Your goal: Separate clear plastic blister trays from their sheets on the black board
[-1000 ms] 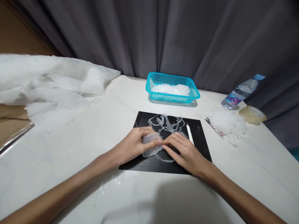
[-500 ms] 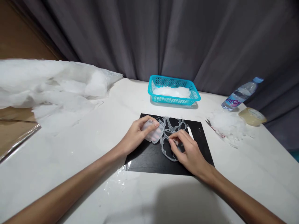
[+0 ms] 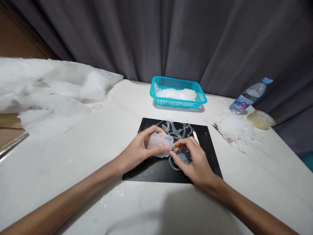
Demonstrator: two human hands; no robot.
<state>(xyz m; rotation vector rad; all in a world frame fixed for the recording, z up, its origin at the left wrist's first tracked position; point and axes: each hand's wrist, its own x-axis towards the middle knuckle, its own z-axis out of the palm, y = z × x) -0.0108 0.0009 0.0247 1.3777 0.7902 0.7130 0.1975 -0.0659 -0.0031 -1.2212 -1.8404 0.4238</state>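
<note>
My left hand point(image 3: 144, 145) is closed round translucent, milky rounded pieces point(image 3: 160, 141) with wavy edges; they look like thin soft plastic, stacked, held above the black mat point(image 3: 151, 171). At their right edge, the thumb and forefinger of my right hand point(image 3: 192, 158) pinch close together. Whatever small part lies between those fingertips is mostly hidden. Under the right hand, a looped clear strip point(image 3: 174, 164) and a bluish translucent piece point(image 3: 185, 156) show in part. Tangled see-through cut-out strips point(image 3: 173, 128) lie at the back of the mat, beside a white pen-like tool point(image 3: 195, 137).
A blue basket point(image 3: 178, 103) with white pieces stands behind the mat. To the right are a water bottle point(image 3: 250, 96), a tape roll point(image 3: 261, 119), a pile of clear scraps point(image 3: 234, 127) and pointed scissors-like blades point(image 3: 221, 133). A large bag of white material point(image 3: 73, 81) fills the left.
My right hand has moved left from the looped strip to the edge of the held pieces. My left hand has turned them flatter and lowered slightly. The view has shifted a little to the right.
</note>
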